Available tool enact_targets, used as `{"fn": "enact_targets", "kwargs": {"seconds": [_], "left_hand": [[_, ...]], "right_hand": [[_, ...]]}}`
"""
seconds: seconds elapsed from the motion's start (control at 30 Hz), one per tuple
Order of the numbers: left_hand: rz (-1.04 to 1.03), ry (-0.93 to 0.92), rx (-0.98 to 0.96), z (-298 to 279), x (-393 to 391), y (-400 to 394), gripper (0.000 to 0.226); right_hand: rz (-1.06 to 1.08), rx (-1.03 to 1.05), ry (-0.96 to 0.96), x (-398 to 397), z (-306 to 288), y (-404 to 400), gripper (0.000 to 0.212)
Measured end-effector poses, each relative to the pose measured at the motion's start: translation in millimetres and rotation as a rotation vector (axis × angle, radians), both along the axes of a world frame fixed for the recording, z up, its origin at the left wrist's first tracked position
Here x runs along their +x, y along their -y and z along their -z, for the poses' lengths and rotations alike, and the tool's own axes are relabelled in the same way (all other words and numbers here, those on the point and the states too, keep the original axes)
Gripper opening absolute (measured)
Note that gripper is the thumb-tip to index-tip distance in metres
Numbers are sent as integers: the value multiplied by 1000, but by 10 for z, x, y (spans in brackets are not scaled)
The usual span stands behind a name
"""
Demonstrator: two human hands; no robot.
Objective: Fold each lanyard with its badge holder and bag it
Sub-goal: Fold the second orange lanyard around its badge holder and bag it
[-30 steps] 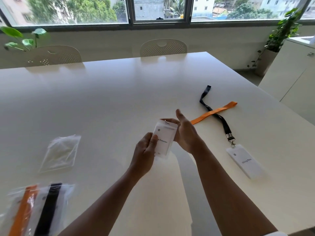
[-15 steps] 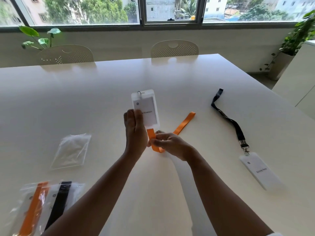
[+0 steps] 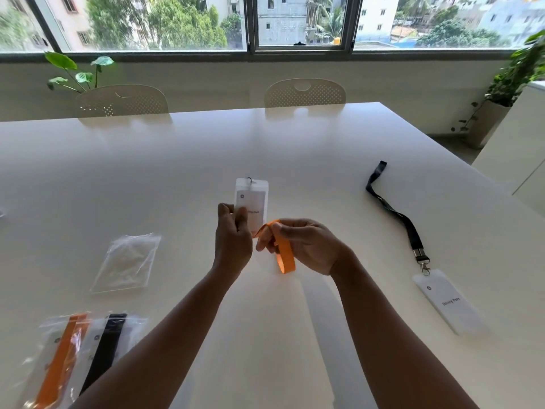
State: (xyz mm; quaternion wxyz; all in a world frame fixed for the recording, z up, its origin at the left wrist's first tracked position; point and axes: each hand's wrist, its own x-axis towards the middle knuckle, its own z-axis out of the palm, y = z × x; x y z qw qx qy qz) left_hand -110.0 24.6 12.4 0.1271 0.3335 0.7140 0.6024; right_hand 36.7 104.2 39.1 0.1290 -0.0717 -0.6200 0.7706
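Observation:
My left hand (image 3: 233, 240) holds a clear badge holder (image 3: 251, 199) upright above the table, its white card facing me. An orange lanyard (image 3: 284, 252) runs from behind the holder and loops through my right hand (image 3: 306, 246), whose fingers curl round the strap just right of the holder. An empty clear bag (image 3: 126, 262) lies flat to the left. A black lanyard (image 3: 398, 215) with its badge holder (image 3: 446, 302) lies stretched out on the right.
Two filled bags, one with an orange strap (image 3: 63, 358) and one with a black strap (image 3: 103, 349), lie at the near left of the white table (image 3: 177, 160). Two chairs (image 3: 305, 93) stand at the far side. A white cabinet (image 3: 525, 143) is on the right.
The orange strap's free end, stretched out on the table before, is now gathered into a short loop in my right hand. The badge holder stays upright in my left hand.

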Motion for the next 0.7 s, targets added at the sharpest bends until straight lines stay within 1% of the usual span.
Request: {"fn": "enact_targets", "kwargs": {"seconds": [0.13, 0.27, 0.4, 0.47, 0.57, 0.63, 0.7], "left_hand": [[72, -114, -117, 119, 41, 61, 13], [196, -239, -237, 215, 41, 117, 11], [259, -294, -306, 231, 26, 171, 13], [266, -274, -314, 230, 10, 190, 15], [302, -246, -325, 223, -31, 201, 19], [373, -218, -328, 201, -41, 205, 19], [456, -138, -311, 178, -39, 203, 15]], "right_hand": [[222, -146, -37, -1, -31, -87, 32], [423, -74, 16, -25, -25, -158, 32], [584, -149, -9, -36, 13, -223, 32], [648, -192, -25, -36, 42, -258, 31], [698, -179, -13, -42, 79, -288, 31], [712, -166, 1, -44, 105, -290, 30], [713, -170, 6, -41, 148, -289, 30]]}}
